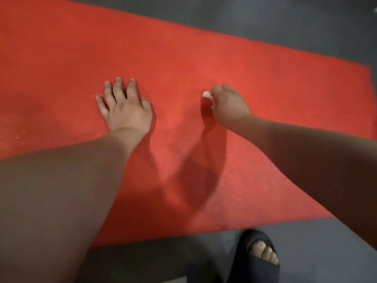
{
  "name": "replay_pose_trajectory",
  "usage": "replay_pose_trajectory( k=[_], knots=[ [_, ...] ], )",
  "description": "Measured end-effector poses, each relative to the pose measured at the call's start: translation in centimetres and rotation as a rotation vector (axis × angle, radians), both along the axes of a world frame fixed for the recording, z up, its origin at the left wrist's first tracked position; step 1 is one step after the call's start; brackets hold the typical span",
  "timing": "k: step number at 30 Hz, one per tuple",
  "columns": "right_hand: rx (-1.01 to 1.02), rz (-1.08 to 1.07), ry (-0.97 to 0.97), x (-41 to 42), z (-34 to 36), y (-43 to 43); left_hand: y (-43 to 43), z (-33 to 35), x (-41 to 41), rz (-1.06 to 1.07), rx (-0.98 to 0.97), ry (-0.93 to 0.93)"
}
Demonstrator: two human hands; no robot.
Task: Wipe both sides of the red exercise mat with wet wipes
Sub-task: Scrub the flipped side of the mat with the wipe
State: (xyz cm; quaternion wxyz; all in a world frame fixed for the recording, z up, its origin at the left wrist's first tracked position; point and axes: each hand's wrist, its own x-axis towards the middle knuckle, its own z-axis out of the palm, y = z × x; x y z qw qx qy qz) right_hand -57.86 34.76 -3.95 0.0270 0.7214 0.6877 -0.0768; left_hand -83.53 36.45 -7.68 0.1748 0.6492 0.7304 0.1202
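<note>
The red exercise mat (275,82) lies spread flat on the dark grey floor (285,27). The left grip (127,111) rests palm down on the mat's middle, fingers straight and spread, holding nothing. Well to its right, the right grip (228,107) is curled narrowly round a small bunched white wet wipe (206,94), which pokes out at the fingertips and touches the mat. A dark sandal (240,262) stands on the floor just off the mat's near edge.

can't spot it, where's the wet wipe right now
In the head view the wipe is bunched in the right hand, right of centre over the red mat.
</note>
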Motion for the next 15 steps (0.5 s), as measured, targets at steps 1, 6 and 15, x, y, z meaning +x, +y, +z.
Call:
replay_pose_trajectory(
  k=[1,6,15],
  knots=[
    [0.001,-0.09,0.012,0.2,-0.2,-0.2,0.0,0.3,-0.5,-0.022,-0.023,-0.019],
    [0.12,-0.083,0.178,-3.9,-1.3,-3.8,-1.3,0.8,-3.8,-0.156,0.009,0.035],
    [-0.113,1.038,0.192,-7.0,-0.4,-7.3,-6.4,-0.2,-8.7,-0.123,0.083,0.053]
  ],
)
